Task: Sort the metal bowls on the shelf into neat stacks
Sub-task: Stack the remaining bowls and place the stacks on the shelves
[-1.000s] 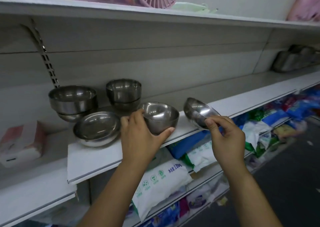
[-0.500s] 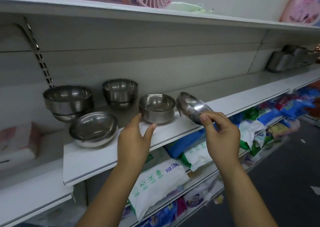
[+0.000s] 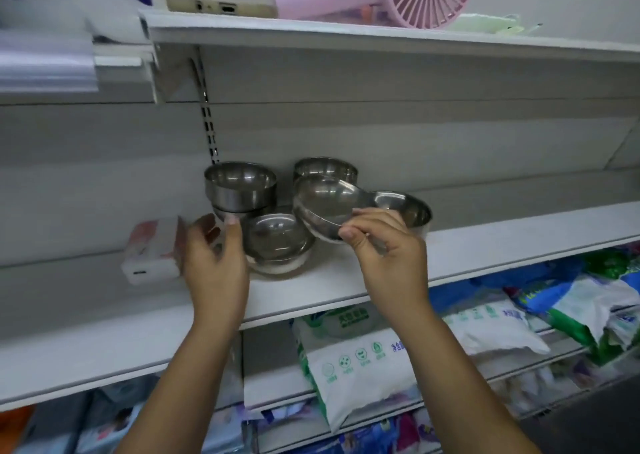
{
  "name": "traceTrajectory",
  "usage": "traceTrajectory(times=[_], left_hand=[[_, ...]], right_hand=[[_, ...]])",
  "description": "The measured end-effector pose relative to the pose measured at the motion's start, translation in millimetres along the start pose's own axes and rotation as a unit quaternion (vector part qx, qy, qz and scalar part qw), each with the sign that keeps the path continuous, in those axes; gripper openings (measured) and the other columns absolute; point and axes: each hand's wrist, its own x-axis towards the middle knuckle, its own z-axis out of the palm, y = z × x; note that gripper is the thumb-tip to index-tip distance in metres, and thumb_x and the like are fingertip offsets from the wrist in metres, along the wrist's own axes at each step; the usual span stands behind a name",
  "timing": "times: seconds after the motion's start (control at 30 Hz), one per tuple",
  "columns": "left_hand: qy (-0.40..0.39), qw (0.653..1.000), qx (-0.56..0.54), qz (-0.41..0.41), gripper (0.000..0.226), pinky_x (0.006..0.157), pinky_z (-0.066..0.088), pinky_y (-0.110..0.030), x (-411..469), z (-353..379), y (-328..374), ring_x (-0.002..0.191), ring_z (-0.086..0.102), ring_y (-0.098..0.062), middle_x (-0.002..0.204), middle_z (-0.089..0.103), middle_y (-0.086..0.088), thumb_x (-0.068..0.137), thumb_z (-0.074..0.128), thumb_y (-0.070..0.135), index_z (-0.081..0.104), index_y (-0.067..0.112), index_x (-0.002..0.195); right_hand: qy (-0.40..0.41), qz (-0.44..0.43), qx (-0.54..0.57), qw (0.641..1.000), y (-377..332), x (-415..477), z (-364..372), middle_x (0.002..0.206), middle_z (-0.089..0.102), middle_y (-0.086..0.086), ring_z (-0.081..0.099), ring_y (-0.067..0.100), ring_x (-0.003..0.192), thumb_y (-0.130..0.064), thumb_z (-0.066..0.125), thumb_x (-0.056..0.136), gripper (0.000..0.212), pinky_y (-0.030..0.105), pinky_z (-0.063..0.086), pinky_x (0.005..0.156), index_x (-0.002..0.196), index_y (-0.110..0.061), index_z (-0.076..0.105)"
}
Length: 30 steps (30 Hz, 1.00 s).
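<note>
You're pinching a tilted bowl with your right hand; your left hand is hovering, fingers spread. One stack is standing; loose bowls are waiting.

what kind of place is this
Probably a small shop: white slotted display shelving, loose metal bowls set out on one shelf, and rows of sealed packaged goods on the shelves below.

Right hand pinching tilted bowl (at rim), left hand beside stacked bowls
</note>
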Motion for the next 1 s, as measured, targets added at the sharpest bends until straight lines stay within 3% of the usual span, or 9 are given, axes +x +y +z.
traceTrajectory(times=[0.17,0.27,0.53,0.67,0.73,0.83,0.9,1.0], left_hand=[[-0.038,0.987,-0.126,-0.090,0.036,0.088,0.047,-0.027,24,14,0,0.113,0.061,-0.019,0.121,0.065,-0.002,0.106,0.042,0.042,0.057,0.018,0.127],[-0.061,0.983,-0.134,-0.113,0.041,0.082,0.046,-0.020,24,23,-15,0.116,0.060,-0.017,0.125,0.065,-0.002,0.107,0.036,0.042,0.059,0.016,0.129],[-0.111,0.977,-0.134,-0.123,0.048,0.099,0.051,-0.038,36,27,-32,0.112,0.067,-0.018,0.115,0.074,-0.002,0.104,0.034,0.049,0.066,0.020,0.124],[-0.132,0.980,-0.108,-0.105,0.066,0.103,0.050,-0.044,34,29,-33,0.110,0.068,-0.018,0.115,0.075,0.000,0.089,0.037,0.073,0.066,0.025,0.123],[-0.126,0.983,-0.093,-0.098,0.064,0.104,0.049,-0.044,34,29,-33,0.112,0.066,-0.019,0.117,0.073,0.000,0.090,0.037,0.073,0.065,0.026,0.124],[-0.118,0.985,-0.086,-0.093,0.052,0.104,0.048,-0.041,34,30,-34,0.114,0.064,-0.018,0.121,0.070,0.000,0.101,0.036,0.062,0.062,0.026,0.129],[-0.116,0.986,-0.080,-0.092,0.051,0.103,0.047,-0.038,33,30,-33,0.115,0.063,-0.019,0.121,0.069,0.000,0.102,0.035,0.059,0.060,0.026,0.131],[-0.117,0.985,-0.081,-0.094,0.048,0.096,0.046,-0.031,33,30,-32,0.113,0.063,-0.018,0.120,0.069,0.000,0.104,0.034,0.056,0.060,0.026,0.129]], right_hand=[[-0.064,0.025,0.029,0.997,7,3,41,0.086,0.068,-0.025,0.061,0.002,0.104,-0.010,0.080,0.084,0.015,0.013,0.044,0.092,0.088,-0.024,0.079],[-0.088,0.022,0.015,0.996,15,3,52,0.087,0.071,-0.014,0.062,0.009,0.105,-0.013,0.079,0.084,0.005,0.013,0.044,0.093,0.088,-0.015,0.082],[-0.199,0.040,0.018,0.979,24,6,54,0.092,0.076,-0.010,0.058,0.009,0.111,-0.017,0.082,0.082,0.009,0.015,0.043,0.095,0.091,-0.017,0.083],[-0.220,0.064,0.027,0.973,23,13,48,0.096,0.076,-0.008,0.059,0.007,0.108,-0.017,0.084,0.079,0.015,0.014,0.045,0.093,0.094,-0.015,0.083],[-0.240,0.076,0.022,0.968,20,17,44,0.101,0.075,-0.011,0.060,0.006,0.109,-0.022,0.085,0.078,0.019,0.016,0.045,0.096,0.097,-0.022,0.082],[-0.215,0.131,0.044,0.967,16,35,35,0.101,0.074,-0.018,0.065,0.004,0.108,-0.040,0.082,0.075,0.020,0.023,0.049,0.098,0.094,-0.044,0.076],[-0.156,0.159,0.029,0.974,17,55,32,0.098,0.076,-0.013,0.069,0.009,0.100,-0.035,0.082,0.081,0.016,0.027,0.052,0.090,0.096,-0.034,0.078],[-0.140,0.098,-0.151,0.974,31,89,35,0.110,0.074,0.004,0.068,0.022,0.102,-0.031,0.079,0.087,0.023,0.033,0.053,0.090,0.106,-0.017,0.079]])
